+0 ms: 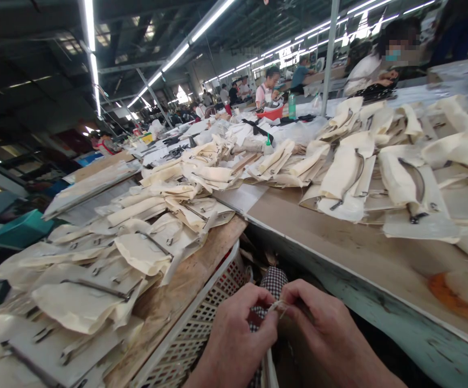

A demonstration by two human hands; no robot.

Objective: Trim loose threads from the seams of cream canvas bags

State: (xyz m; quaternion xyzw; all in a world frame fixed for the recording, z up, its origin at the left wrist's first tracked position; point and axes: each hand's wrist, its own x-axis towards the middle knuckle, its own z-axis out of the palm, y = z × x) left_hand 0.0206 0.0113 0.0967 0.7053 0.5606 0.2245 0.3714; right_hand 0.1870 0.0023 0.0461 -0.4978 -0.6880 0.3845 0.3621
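A thin, pale cord or strip (277, 307) is pinched between both my hands, low in the head view. My left hand (242, 328) is closed on one side of it, thumb and forefinger pressed together. Opposite it, my right hand (323, 323) grips the other side, its fingertips almost touching those of the left. The fingers partly hide the strip, so its exact kind is unclear. Behind the hands shows a black-and-white checked cloth (273, 280). A white plastic basket (193, 318) with a perforated wall stands just left of my left hand.
Cream fabric pieces with dark curved straps (80, 302) cover the left wooden table (181, 285). More cream pieces (347, 172) lie on the right table (294, 210). An orange-bottomed container (456, 296) is at far right. Several co-workers sit further back, one in white (363, 73).
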